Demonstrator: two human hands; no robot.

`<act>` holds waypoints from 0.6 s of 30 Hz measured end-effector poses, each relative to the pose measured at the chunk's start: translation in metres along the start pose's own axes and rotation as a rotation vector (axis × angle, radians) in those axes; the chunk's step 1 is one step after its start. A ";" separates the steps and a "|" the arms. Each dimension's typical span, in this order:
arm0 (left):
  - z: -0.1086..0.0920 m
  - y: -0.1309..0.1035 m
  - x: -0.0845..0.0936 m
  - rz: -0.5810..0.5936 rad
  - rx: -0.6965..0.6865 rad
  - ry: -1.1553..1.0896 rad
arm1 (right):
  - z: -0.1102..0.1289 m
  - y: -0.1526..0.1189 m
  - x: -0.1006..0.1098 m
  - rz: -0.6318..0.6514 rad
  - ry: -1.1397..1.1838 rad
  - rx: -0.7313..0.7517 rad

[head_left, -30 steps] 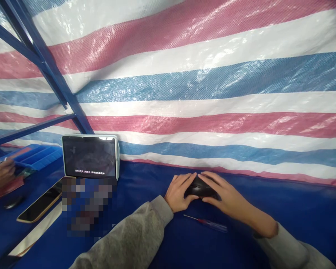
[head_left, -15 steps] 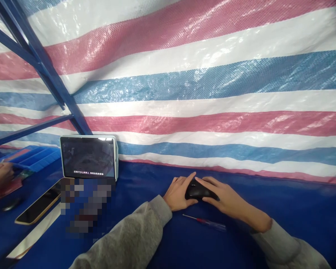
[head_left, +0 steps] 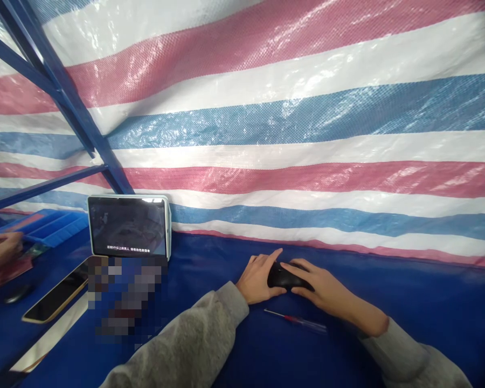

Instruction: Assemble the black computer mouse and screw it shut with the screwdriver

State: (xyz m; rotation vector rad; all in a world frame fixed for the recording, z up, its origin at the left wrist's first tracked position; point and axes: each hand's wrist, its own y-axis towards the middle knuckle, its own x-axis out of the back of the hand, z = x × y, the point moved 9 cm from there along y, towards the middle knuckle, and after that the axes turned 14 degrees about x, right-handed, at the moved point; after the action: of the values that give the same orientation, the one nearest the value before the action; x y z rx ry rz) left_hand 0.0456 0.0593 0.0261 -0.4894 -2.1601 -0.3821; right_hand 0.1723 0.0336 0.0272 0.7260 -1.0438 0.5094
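A black computer mouse (head_left: 283,277) lies on the blue table, gripped from both sides. My left hand (head_left: 259,279) wraps its left end, the thumb at the near edge and the index finger raised at the far side. On the right end, my right hand (head_left: 321,285) holds it between the thumb in front and fingers on top and behind. Both palms partly cover the mouse. Just in front of the hands rests a screwdriver (head_left: 295,320) with a thin metal shaft and a red and clear handle, touched by neither hand.
At the left a tablet (head_left: 128,226) stands upright, with a phone (head_left: 60,293) lying before it. Beyond are a blue compartment tray (head_left: 56,229), a small dark rounded object (head_left: 18,293) and another person's hand (head_left: 2,250). A striped tarp (head_left: 307,178) hangs behind the table.
My right hand has shifted slightly left and its fingers sit lower and closer on the mouse. My left hand and the screwdriver have stayed in place.
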 end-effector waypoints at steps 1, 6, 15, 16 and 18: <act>0.000 0.000 0.000 0.002 -0.001 -0.002 | 0.000 0.000 0.000 -0.008 0.004 0.001; 0.000 0.000 -0.001 -0.004 -0.005 -0.011 | -0.003 -0.001 -0.002 0.027 0.005 -0.038; 0.001 0.000 -0.002 0.007 -0.003 -0.028 | 0.000 0.001 -0.005 0.090 -0.026 -0.048; 0.001 0.000 -0.002 0.006 -0.004 -0.026 | 0.001 0.001 -0.005 0.088 -0.040 -0.045; 0.001 0.000 -0.002 0.006 -0.009 -0.023 | 0.004 0.002 -0.006 0.082 -0.059 -0.045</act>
State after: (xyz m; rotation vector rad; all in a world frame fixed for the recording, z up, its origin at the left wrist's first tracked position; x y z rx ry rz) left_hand 0.0460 0.0593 0.0236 -0.5071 -2.1793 -0.3855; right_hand 0.1662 0.0323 0.0239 0.6633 -1.1404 0.5359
